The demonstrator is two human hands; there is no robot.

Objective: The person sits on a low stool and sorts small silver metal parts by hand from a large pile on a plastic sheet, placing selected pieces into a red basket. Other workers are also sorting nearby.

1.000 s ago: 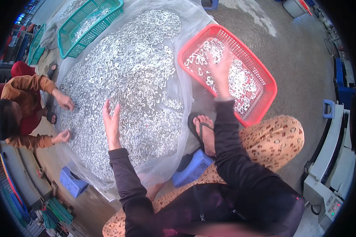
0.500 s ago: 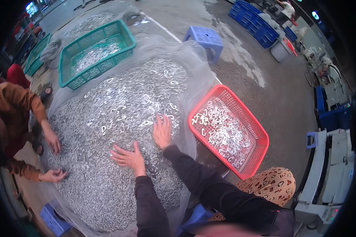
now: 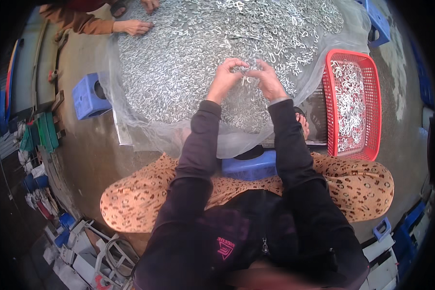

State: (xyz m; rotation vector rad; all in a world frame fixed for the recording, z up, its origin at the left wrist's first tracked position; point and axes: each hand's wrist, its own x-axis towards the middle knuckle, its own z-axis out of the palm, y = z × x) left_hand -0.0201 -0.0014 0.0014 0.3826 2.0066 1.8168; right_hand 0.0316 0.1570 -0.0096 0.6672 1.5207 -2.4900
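Note:
A wide spread of small silvery-white pieces (image 3: 179,72) lies on a thin whitish mesh sheet (image 3: 130,118), with larger loop- and hook-shaped white pieces scattered among them, mostly toward the far right. My left hand (image 3: 224,79) and my right hand (image 3: 269,83) are close together just over the near part of the spread. Their fingers curl inward and the tips nearly meet. Something small and pale shows between the fingertips, too small to name. Beside the sheet on the right, a red perforated basket (image 3: 329,104) holds many white hook-shaped pieces (image 3: 349,99).
At the far left, another person's hand (image 3: 134,27) reaches to the spread from a brown sleeve (image 3: 77,21). Blue plastic stools (image 3: 84,99) stand left of the sheet and at the far right. Another blue stool (image 3: 250,166) is between my legs.
My view has tilted down and turned. My hands, formerly spread apart over the pieces with fingers extended, have come together with fingertips pinched. The other person's hands remain over the spread.

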